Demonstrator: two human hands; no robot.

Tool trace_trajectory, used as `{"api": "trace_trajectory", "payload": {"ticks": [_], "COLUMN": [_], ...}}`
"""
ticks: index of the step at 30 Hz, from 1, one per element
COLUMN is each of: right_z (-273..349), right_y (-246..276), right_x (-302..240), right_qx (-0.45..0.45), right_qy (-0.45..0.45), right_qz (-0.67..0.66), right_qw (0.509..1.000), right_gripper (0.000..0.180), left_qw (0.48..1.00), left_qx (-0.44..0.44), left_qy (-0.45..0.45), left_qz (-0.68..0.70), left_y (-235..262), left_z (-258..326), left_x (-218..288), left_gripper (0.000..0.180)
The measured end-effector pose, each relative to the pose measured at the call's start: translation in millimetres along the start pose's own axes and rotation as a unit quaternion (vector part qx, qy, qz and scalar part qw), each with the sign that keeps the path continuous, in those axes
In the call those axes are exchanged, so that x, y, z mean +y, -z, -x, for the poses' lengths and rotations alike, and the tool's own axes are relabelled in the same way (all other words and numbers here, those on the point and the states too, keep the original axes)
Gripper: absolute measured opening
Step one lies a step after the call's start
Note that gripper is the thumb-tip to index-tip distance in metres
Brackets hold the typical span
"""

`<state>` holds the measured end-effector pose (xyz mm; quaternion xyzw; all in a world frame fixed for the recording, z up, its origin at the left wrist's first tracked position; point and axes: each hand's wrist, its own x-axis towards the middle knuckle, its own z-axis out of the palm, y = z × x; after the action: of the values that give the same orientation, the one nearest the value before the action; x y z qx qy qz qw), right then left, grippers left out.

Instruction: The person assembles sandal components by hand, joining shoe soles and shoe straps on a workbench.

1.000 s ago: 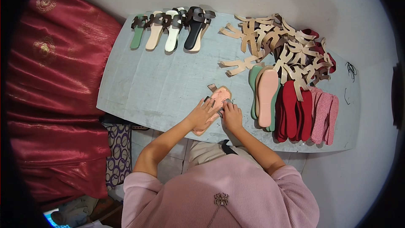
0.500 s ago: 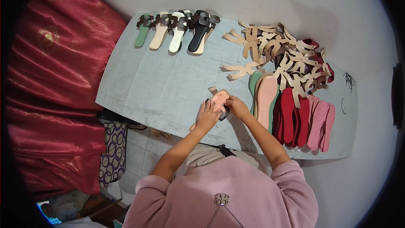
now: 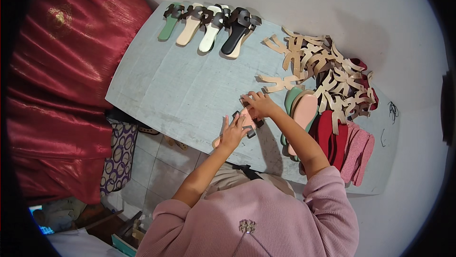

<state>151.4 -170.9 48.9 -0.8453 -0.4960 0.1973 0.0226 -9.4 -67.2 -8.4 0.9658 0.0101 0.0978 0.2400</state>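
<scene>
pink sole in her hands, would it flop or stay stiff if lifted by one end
The pink sole looks thin and flat, so it probably bends a little yet keeps its shape. Likely light: both hands, left and right, manage it with fingertips.

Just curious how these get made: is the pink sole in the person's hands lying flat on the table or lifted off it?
Flat, it seems: the pink sole lies along the table, the left hand pressing it and the right hand at its strap end.

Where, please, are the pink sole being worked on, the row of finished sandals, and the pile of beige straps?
pink sole (image 3: 248,117), head view, on its pink top between the hands.
finished sandals (image 3: 235,31), head view, on the black sandal's footbed.
beige straps (image 3: 327,74), head view, mid-pile on a strap.
</scene>
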Motion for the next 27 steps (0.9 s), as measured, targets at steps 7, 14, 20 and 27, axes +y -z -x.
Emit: {"api": "trace_trajectory", "payload": {"ticks": [7, 14, 20, 27], "right_z": [-13, 5, 22, 35], "right_y": [1, -3, -17, -16], "right_x": [-7, 0, 5, 5], "right_qx": [-0.051, 0.032, 0.086, 0.078], "right_qy": [-0.003, 0.018, 0.054, 0.073], "right_qz": [0.058, -0.051, -0.038, -0.089], "right_qw": [0.997, 0.998, 0.994, 0.990], "right_gripper": [0.103, 0.087, 0.053, 0.051], "left_qw": [1.000, 0.999, 0.998, 0.999], "left_qx": [0.006, -0.013, -0.004, -0.008], "left_qy": [0.009, 0.025, 0.025, 0.019], "left_qz": [-0.001, 0.032, 0.050, 0.030], "left_y": [-1, -2, 2, 5], "left_z": [-1, 0, 0, -3], "left_x": [2, -3, -2, 1], "left_gripper": [0.051, 0.052, 0.052, 0.052]}}
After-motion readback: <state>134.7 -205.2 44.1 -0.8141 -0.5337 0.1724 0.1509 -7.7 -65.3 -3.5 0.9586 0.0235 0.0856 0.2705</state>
